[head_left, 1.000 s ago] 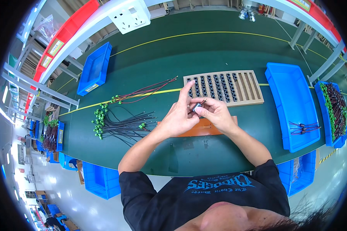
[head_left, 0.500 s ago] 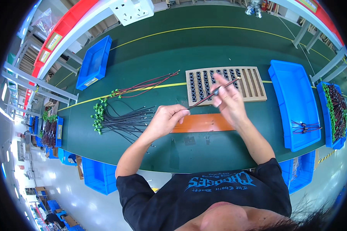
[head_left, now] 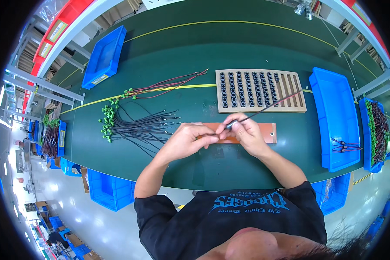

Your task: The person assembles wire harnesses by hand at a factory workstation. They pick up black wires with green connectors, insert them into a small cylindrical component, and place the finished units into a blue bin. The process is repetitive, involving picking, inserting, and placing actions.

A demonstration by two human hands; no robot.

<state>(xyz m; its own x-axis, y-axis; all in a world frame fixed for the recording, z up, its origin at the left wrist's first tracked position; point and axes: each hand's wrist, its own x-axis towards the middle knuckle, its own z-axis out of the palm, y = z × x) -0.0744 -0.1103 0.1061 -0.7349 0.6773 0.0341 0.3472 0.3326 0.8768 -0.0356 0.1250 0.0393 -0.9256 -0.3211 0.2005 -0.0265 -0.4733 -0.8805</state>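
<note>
A thin black-and-red cable [head_left: 271,105] runs out from my hands to the upper right, its far end over the wooden rack. My right hand [head_left: 249,138] is closed around the cable and a small black ring [head_left: 230,125] that sits at its near part. Close beside it, my left hand [head_left: 188,141] pinches the cable's near end, which the fingers mostly hide. Both hands are above an orange strip [head_left: 266,133] lying on the table. Behind them, the wooden rack [head_left: 261,109] holds rows of similar black rings; some slots at its right show no rings.
Black cables [head_left: 136,125] with green connectors lie left of my hands, with red-and-black cables [head_left: 169,88] behind them. A blue tray [head_left: 333,112] at the right holds a few cables. A blue bin [head_left: 373,134] of cables stands beyond it, and another blue tray [head_left: 104,56] is at the far left.
My right hand has come down and left toward my left hand and closed around the ring and cable. The cable's free end now points farther right, over the rack.
</note>
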